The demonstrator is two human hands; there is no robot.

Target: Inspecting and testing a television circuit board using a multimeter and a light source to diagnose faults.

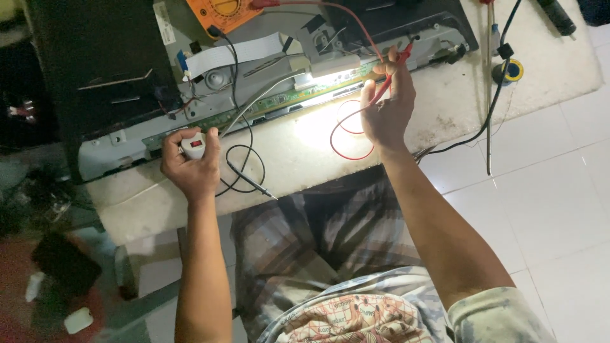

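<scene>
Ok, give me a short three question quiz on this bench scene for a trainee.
1. True or false: the right hand holds the red probe.
2. What does the left hand hold? A) a white switch with a red button B) a screwdriver C) a solder roll
3. Where does the black probe lie: in a hand, or loose on the bench?

Key: 1 true; 2 A, the white switch; 3 loose on the bench.

Head view, single: looks steeply down from above the person's lap, close over the worktable (305,152); table fills the upper frame, white floor tiles (559,190) right of it.
</scene>
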